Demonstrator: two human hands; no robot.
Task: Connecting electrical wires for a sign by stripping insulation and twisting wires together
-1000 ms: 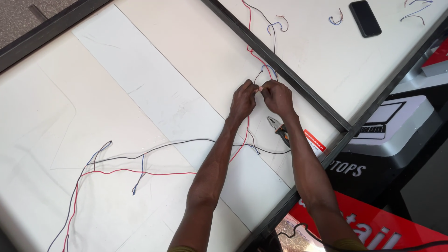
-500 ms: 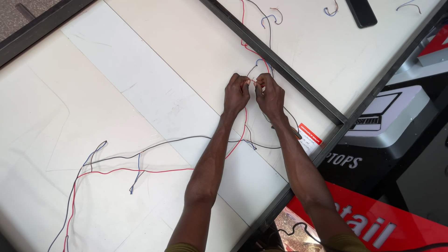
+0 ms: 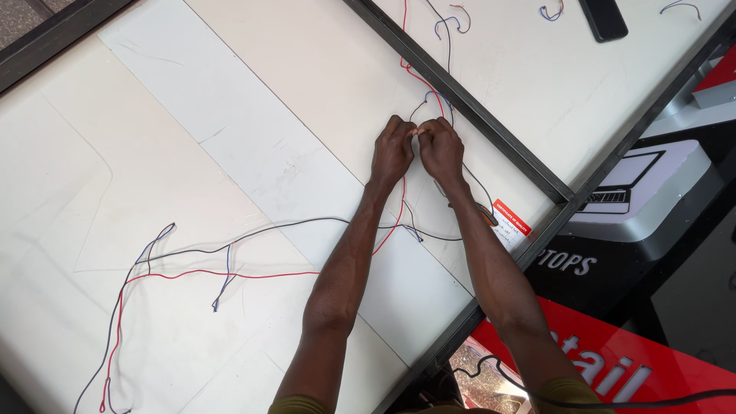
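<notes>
White panel [image 3: 230, 153] is lying flat under both hands, filling most of the view inside a black frame [image 3: 468, 100]. Near the frame's crossbar the left hand [image 3: 392, 152] and right hand [image 3: 441, 149] are meeting knuckle to knuckle, fingertips pinched together on the thin wires [image 3: 426, 100] where they come together; each hand is closing tightly on that small junction, though the exact strand in each pinch is too fine to tell. From the hands a red wire [image 3: 395, 222] is running down between the forearms and on leftward across the panel, beside a black wire [image 3: 291, 225] that is trailing the same way toward the lower left corner. A short blue wire [image 3: 224, 280] is branching off there. More strands are leading up past the crossbar onto the next white sheet. An orange label [image 3: 512, 218] is sitting on the panel just beside the right forearm, close to the frame corner. A dark phone [image 3: 602, 18] is lying at the top edge, well apart from the hands. Red signage [image 3: 606, 360] is showing below the frame at lower right.
</notes>
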